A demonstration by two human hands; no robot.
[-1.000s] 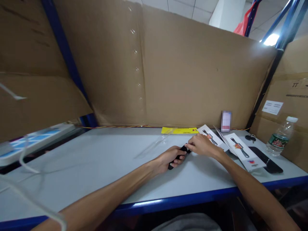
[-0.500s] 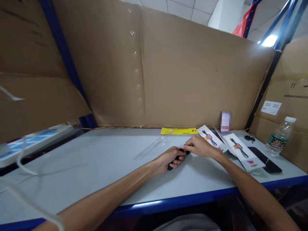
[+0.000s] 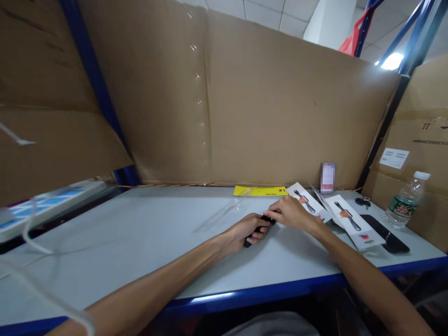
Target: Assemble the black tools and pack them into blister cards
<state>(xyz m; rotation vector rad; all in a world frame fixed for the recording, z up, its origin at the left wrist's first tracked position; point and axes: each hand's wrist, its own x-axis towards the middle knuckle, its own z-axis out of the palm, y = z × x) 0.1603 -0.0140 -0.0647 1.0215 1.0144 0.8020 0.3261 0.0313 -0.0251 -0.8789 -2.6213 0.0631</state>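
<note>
A black-handled tool (image 3: 247,242) is held low over the grey table; most of it is hidden by fingers, so its exact kind does not show. Wrapped around its handle is my left hand (image 3: 249,228), closed, with the near end sticking out below the palm. My right hand (image 3: 290,212) pinches at the far end, its fingertips close to the left thumb. Just beyond the right hand lie white cards (image 3: 354,223) printed with a dark-handled kitchen tool and something orange. A yellow card (image 3: 261,191) and a clear plastic sleeve (image 3: 224,212) rest behind my hands.
On the right are a black phone (image 3: 394,240), keys (image 3: 363,201) and a water bottle (image 3: 402,205). A small blurred screen (image 3: 327,178) stands at the back. Cardboard walls (image 3: 262,102) enclose the table. At left are a power strip (image 3: 52,205) and white cable (image 3: 45,294).
Both hands keep the same grip on the black-handled tool in nearly the same place. The view has shifted very slightly.
</note>
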